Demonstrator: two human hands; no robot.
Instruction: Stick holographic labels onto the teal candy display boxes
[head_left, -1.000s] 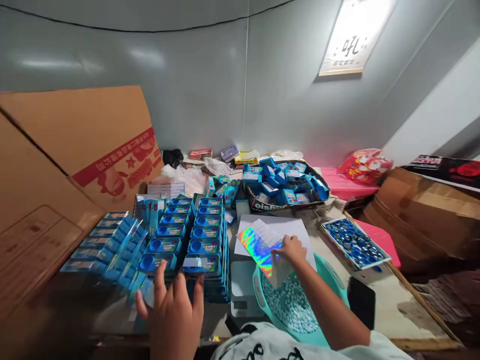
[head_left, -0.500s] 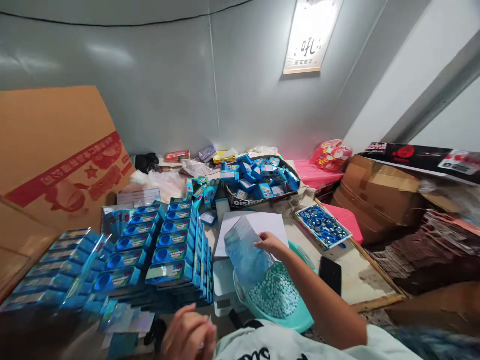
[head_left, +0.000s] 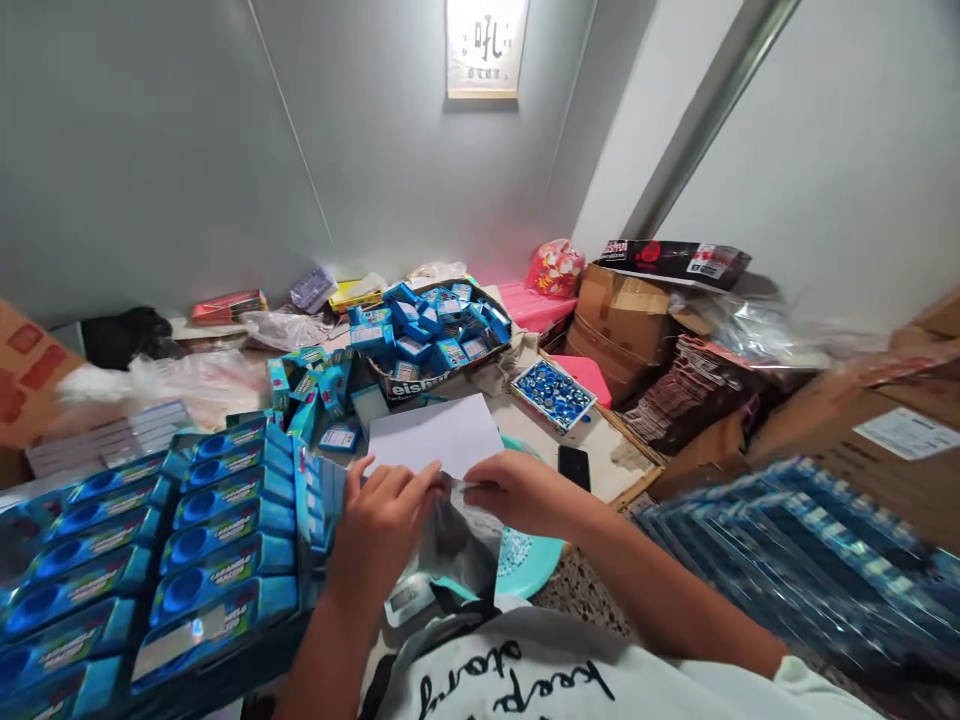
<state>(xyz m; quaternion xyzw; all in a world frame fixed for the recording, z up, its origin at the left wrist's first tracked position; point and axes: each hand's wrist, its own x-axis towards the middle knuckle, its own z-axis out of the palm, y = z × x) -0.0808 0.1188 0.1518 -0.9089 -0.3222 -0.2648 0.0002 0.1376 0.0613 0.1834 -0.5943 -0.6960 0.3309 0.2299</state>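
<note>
A clear plastic bag [head_left: 459,550] hangs in front of my body, with its upper edge pinched between both hands. My left hand [head_left: 388,515] is closed on the left part of that edge. My right hand [head_left: 517,490] grips the right part, thumb and fingers together. Whether the bag holds anything, I cannot tell. Partly hidden behind the bag and my right forearm is a turquoise basin [head_left: 546,575] of small pale pellets [head_left: 514,550]. Just beyond my hands lies a white sheet [head_left: 435,432].
Blue packaged boxes [head_left: 217,540] are stacked at the left. A black carton [head_left: 420,388] full of small blue boxes stands behind the sheet. To the right are a tray of blue and silver pieces [head_left: 553,394], a phone [head_left: 574,467] and wrapped blue stacks [head_left: 780,560].
My left hand has come up from the lower edge and taken hold of the plastic bag. The bag has moved down closer to my body, and my view has swung right.
</note>
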